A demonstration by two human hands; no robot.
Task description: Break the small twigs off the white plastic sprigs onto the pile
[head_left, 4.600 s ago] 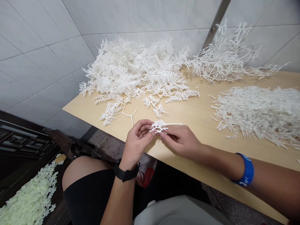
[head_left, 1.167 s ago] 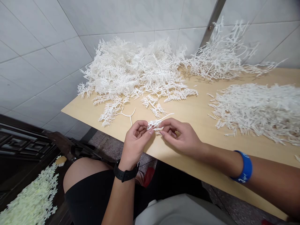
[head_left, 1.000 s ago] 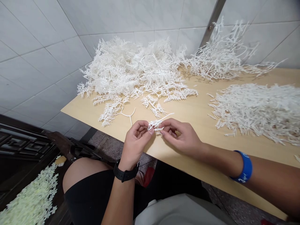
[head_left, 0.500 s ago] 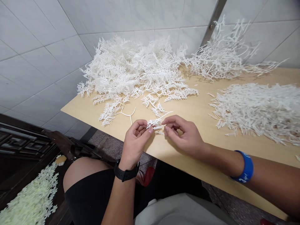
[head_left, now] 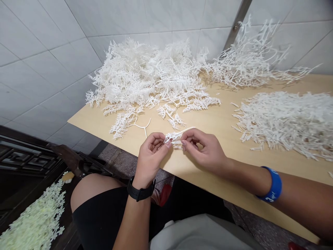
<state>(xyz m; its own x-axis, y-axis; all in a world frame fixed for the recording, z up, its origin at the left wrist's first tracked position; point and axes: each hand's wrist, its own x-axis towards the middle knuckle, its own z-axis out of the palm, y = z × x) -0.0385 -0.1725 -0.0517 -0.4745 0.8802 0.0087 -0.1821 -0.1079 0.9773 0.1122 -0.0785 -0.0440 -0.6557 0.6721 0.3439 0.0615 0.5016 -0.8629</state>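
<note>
Between thumb and fingers, my left hand (head_left: 153, 151) pinches a small white plastic sprig (head_left: 173, 137) with many fine prongs and a thin stem pointing right. My right hand (head_left: 204, 147) is closed at the sprig's right side, its thumb and fingertip pinching the prongs. Both hands are just above the near edge of the wooden table (head_left: 213, 121). Beyond them spreads a large heap of white branching sprigs (head_left: 151, 76). One forked sprig (head_left: 142, 126) lies near my left hand, and a small loose sprig (head_left: 171, 114) lies past the fingertips.
Small white prong pieces (head_left: 288, 121) form a pile at the right. Bare white branched stems (head_left: 249, 66) lean against the tiled wall (head_left: 182, 17) at the back. Pale green flower pieces (head_left: 36, 215) lie on a dark wooden seat at lower left.
My right fingers have closed in on the sprig, and its stem has tipped lower. My left hand has barely moved.
</note>
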